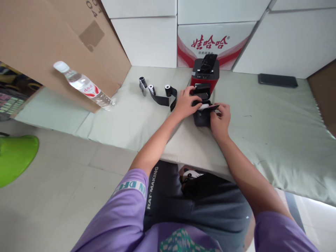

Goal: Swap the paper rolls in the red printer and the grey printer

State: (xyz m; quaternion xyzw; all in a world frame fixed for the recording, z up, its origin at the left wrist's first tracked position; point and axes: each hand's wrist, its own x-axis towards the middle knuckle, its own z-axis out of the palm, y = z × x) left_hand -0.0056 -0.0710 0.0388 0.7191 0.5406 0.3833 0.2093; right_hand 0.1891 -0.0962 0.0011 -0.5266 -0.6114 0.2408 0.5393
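A person in a purple short-sleeved shirt sits at a table (pixel 262 115) covered with a pale green cloth, seen from above through a head-worn camera. Both bare forearms reach forward to the middle of the table.

There are two small printers. One is red and black (pixel 205 74), standing upright near the back wall, its lid raised and tilted away from the person. The other is a dark grey printer (pixel 201 118), just in front of the red one and nearer the person. Its hinged cover is open towards the red printer, and a white paper roll (pixel 205 104) lies in the open bay, its long axis running left to right across the view.

The left hand (pixel 186 102) rests curled over the left side of the open bay, fingers bent against the cover and the roll. The right hand (pixel 221 117) pinches a thin dark strip (pixel 212 107) at the printer's right edge between thumb and fingers; the strip lies roughly level, pointing left towards the roll.

To the left of the hands lie three more small rolls (pixel 152 90), side by side in a row, each trailing a dark ribbon of material. One clear water bottle (pixel 85 86) with a red label lies tilted against a large brown cardboard box (pixel 52 42), cap towards upper left. One dark phone (pixel 277 80) lies flat at far right. White cartons (pixel 215 42) line the back wall, one printed with red characters.
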